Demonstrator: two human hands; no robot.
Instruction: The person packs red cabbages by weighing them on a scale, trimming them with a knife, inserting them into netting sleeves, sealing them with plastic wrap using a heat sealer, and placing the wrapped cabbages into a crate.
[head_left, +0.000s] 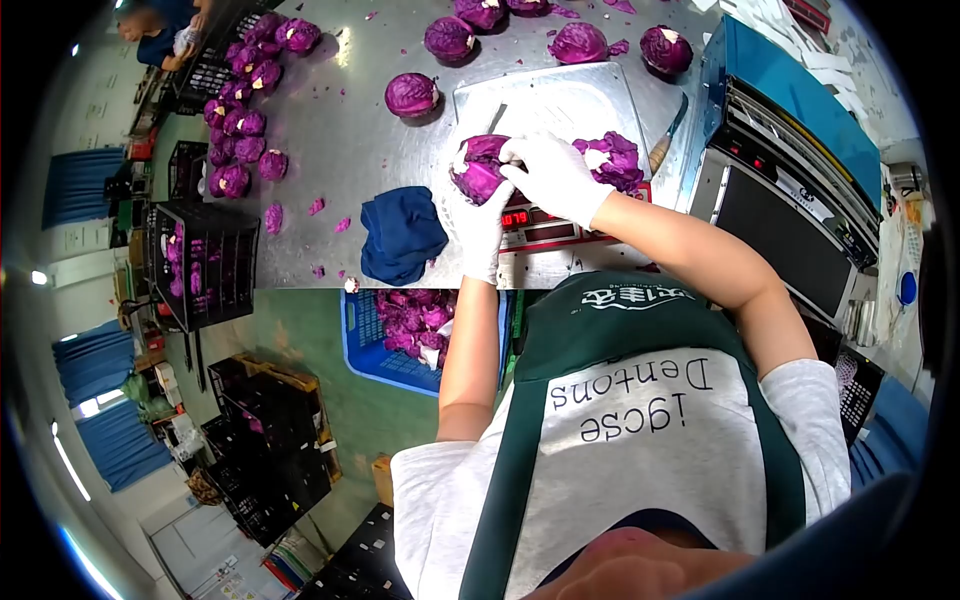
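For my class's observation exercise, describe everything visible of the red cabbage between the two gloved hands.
The red cabbage is a rounded, deep purple head with smooth, shiny-looking leaves. A whitish patch shows near its left edge; whether that is stem or glove is unclear. The left hand holds it from the near side, and the right hand touches its right side with the fingers. It is at the left part of the scale; whether it rests there is hidden.

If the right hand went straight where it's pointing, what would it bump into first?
The right hand would bump the purple cabbage at its fingers first; they seem to touch it, though depth is unclear.
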